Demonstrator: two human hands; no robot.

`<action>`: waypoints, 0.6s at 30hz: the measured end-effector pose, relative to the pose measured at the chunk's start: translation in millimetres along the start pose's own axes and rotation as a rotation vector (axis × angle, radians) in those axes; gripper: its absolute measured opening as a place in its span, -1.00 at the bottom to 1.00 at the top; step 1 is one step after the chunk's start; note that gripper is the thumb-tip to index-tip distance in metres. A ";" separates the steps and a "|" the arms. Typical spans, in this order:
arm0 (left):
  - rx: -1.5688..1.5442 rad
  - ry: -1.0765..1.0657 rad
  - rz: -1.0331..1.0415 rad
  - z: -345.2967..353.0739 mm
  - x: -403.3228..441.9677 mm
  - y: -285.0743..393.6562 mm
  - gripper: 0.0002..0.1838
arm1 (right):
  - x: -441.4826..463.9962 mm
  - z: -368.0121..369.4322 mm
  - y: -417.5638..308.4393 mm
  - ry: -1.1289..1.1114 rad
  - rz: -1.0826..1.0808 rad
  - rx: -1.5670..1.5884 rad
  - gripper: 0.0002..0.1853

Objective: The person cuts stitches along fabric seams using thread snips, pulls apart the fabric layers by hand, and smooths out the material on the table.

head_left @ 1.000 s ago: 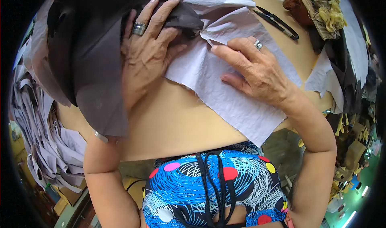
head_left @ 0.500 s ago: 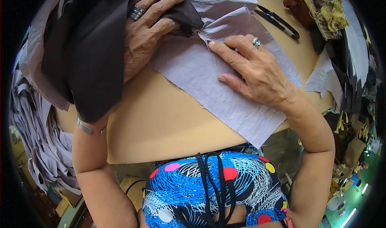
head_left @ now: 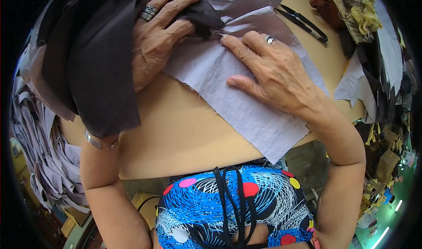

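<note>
- Pale cloth lies across the worktop, one corner over the near edge.
- Right hand: grip unclosed, fingertip on that cloth.
- Left hand: grip spread over dark cloth.
- Snips lie toward the worktop's right edge.

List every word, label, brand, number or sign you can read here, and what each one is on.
None can be read.
Pale lavender cloth and dark cloth: no lettering visible.
Black snips: no legible marking.
Patterned top: dots and swirling lines, no readable words.
Background at the far right: too small and blurred to tell.
</note>
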State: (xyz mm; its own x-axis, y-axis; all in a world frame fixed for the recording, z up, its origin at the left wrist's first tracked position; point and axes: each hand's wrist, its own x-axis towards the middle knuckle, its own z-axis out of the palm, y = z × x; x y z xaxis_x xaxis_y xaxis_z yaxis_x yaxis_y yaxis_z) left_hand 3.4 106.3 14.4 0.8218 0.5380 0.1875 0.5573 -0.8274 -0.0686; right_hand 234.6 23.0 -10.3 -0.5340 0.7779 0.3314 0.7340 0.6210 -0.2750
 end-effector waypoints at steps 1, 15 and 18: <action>0.007 0.006 0.002 3.4 -1.6 -0.2 -0.77 | -0.5 0.8 0.4 0.002 0.000 0.001 -0.39; -0.091 0.367 -0.057 20.5 2.6 28.4 -0.75 | -17.5 -35.5 71.3 0.263 0.338 -0.296 -0.71; -0.176 0.410 -0.048 27.0 2.5 25.3 -0.78 | -22.7 -34.6 79.8 0.164 0.364 -0.238 -0.75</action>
State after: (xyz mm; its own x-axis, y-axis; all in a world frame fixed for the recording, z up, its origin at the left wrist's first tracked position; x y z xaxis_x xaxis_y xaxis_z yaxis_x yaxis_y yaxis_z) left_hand 22.8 91.0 -13.4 0.6610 0.4973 0.5619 0.5360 -0.8370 0.1104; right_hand 319.8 51.5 -8.6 -0.1642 0.9037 0.3954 0.9474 0.2561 -0.1919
